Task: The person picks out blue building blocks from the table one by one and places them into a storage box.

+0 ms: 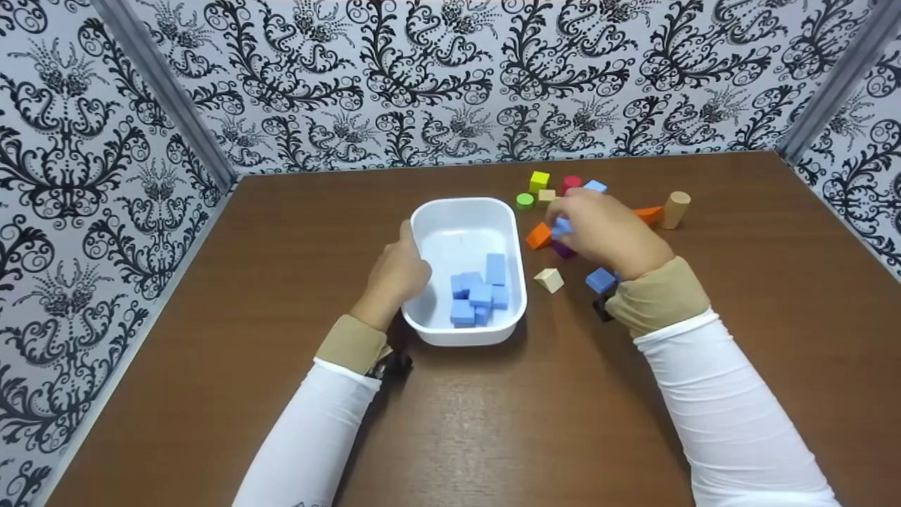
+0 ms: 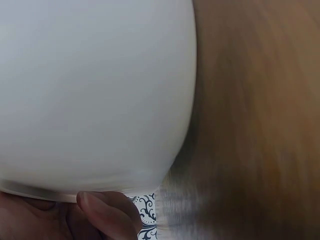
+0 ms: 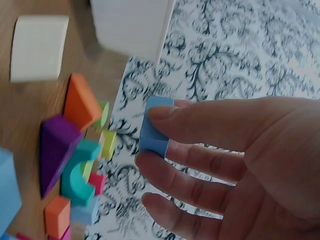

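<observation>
A white tub (image 1: 464, 336) with several blue blocks (image 1: 481, 294) inside stands mid-table. My left hand (image 1: 400, 271) grips its left rim; in the left wrist view the fingers (image 2: 112, 215) curl at the rim beside the tub's wall (image 2: 100, 100). My right hand (image 1: 609, 229) pinches a blue block (image 3: 154, 132) between thumb and fingers, above the loose blocks right of the tub. Beneath and around it lie an orange block (image 1: 540, 236), a purple wedge (image 3: 57, 147) and a teal arch (image 3: 75, 172).
A cream wedge (image 1: 550, 280) and a blue block (image 1: 600, 280) lie nearer me, right of the tub. Behind sit a yellow cube (image 1: 539, 181), a green disc (image 1: 524, 201) and a red block (image 1: 571, 184). A wooden cylinder (image 1: 676, 210) stands farther right. Patterned walls (image 1: 450, 84) border the table.
</observation>
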`<state>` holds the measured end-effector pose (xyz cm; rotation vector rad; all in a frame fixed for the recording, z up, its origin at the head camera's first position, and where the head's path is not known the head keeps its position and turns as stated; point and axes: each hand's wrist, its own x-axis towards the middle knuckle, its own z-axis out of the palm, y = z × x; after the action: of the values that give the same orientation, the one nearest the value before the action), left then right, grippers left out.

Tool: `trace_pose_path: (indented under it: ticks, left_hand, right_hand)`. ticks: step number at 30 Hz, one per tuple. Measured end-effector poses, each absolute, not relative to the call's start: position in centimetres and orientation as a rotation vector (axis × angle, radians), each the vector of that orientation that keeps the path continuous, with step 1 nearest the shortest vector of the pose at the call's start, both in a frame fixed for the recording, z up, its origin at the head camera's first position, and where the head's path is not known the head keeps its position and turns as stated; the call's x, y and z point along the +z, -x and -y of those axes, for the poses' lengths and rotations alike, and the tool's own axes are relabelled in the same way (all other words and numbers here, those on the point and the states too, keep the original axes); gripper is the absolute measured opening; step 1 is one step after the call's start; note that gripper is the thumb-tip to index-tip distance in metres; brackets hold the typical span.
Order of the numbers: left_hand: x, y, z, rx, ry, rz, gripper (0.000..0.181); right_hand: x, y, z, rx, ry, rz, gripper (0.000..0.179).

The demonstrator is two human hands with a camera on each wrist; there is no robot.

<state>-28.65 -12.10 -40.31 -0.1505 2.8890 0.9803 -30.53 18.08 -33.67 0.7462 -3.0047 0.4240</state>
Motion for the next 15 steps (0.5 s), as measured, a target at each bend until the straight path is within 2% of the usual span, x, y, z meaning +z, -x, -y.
trace_pose_path:
  ticks: [6, 15]
  left_hand:
    - [-40.2, 28.6, 12.0, 0.984, 0.157, -2.89, 0.081]
    - [-40.3, 28.6, 12.1, 0.99, 0.147, -2.893, 0.082]
  right_hand:
    - [-33.1, 29.3, -16.4, 0.427, -0.84, 2.938, 0.016]
    - [-32.8, 27.8, -13.5, 0.455, -0.993, 2.907, 0.021]
